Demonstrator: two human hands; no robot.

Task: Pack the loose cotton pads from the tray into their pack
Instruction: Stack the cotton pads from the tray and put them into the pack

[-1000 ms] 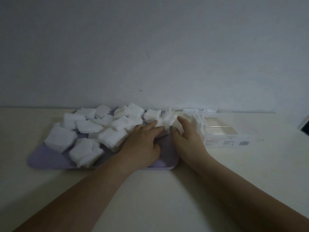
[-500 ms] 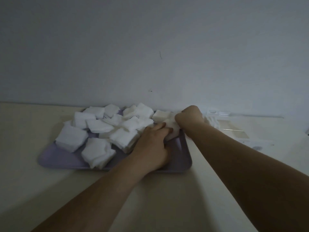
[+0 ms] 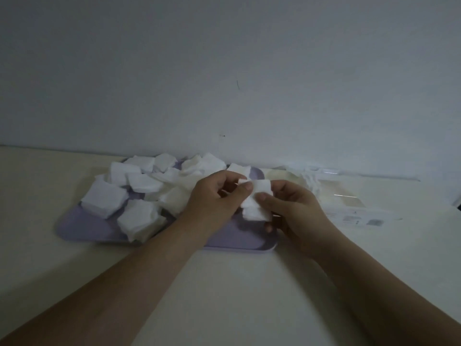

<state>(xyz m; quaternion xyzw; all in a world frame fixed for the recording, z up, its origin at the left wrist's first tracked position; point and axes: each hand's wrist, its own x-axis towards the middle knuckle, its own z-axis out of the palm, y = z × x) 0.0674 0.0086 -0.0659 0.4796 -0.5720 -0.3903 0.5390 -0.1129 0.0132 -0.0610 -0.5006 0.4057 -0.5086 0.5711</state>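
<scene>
A lilac tray lies on the table against the wall, with several loose white cotton pads piled over its left and back parts. Above the tray's right end, my left hand and my right hand together hold a small stack of cotton pads between them, fingers pinched on it. The clear plastic pack lies flat on the table to the right of the tray, with some white pads at its open left end.
A pale wall rises straight behind the tray and pack. The cream table reaches toward me under my forearms. A dark edge shows at the far right.
My right hand came back from the tray's far right corner, and both hands lifted off the tray surface and now hold a stack of pads between them.
</scene>
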